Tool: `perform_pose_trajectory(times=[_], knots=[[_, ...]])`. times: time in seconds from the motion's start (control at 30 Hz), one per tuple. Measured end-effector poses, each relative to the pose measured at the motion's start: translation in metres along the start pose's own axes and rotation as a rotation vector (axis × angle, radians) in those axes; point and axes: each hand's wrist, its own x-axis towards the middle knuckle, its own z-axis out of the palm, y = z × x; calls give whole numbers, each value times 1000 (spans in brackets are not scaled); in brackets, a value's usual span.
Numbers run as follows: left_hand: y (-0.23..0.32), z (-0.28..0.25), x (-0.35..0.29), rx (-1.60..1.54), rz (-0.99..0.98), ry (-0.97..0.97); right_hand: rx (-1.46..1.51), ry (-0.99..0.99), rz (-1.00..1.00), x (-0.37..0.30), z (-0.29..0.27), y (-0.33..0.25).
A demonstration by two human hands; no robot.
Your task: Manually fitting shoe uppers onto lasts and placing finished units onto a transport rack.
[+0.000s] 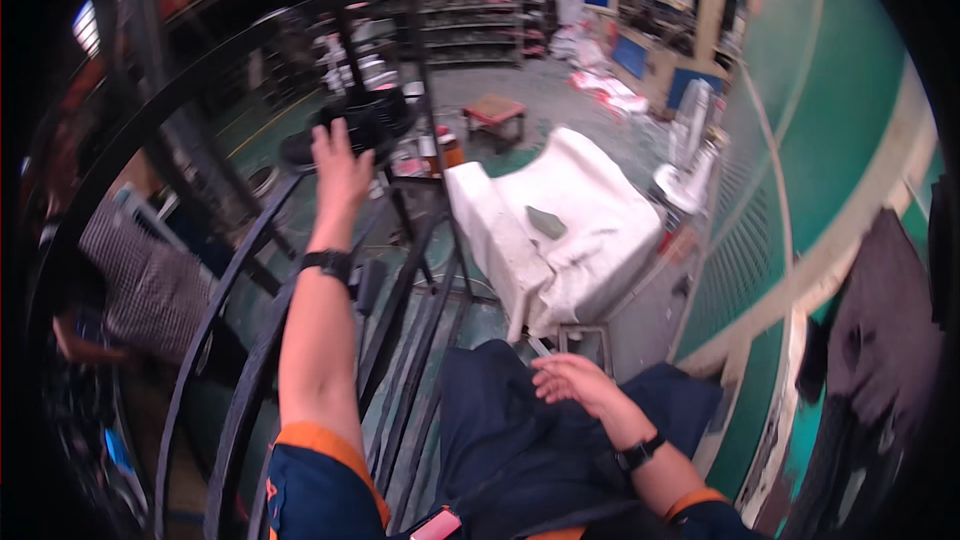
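My left hand (343, 168) reaches forward, its fingers apart, in front of black, rounded objects (372, 118) on the dark metal frame. Whether the fingertips touch them I cannot tell. Over my lap is my right hand (578, 383), fingers loosely curled and close together. A thin pale strip (540, 346) shows right at its fingertips, too small to name. Dark metal bars (262, 335) of a rack run beneath and beside my left forearm.
A white-covered block (595, 205) with a small grey-green piece (545, 223) on it stands ahead. Beyond are a low red-topped stool (494, 108) and shelves (470, 25). A green panel (830, 110) rises at right, near a hanging dark garment (885, 315). Another person (150, 275) is at left.
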Motion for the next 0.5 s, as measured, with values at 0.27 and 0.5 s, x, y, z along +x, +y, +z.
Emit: perform_pose_trajectory(times=[0.27,0.5], knots=[[-56,21,7,153,281,61,-928,101,-229,-54,-56,-143],[20,-25,1,11,30,-72,-1418,901,-240,-356,-96,-202]])
